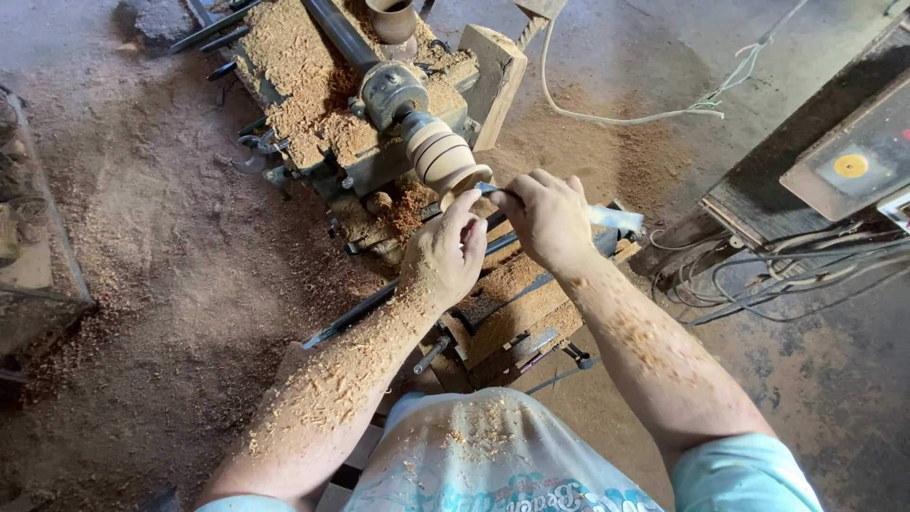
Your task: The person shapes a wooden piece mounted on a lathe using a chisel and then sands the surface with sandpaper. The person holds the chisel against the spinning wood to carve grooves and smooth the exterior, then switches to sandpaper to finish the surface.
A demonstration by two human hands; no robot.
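Observation:
A pale wooden workpiece with turned grooves is mounted on the chuck of a sawdust-covered lathe. My right hand is closed around a metal turning tool, its tip lying against the lower end of the workpiece. My left hand rests just below the workpiece with its fingers curled against the tool's front part. Both forearms are flecked with wood chips.
Sawdust covers the floor to the left. A white cable runs across the concrete at the top right. A machine box with tangled wires stands at the right. Dark tool bars lie under my arms.

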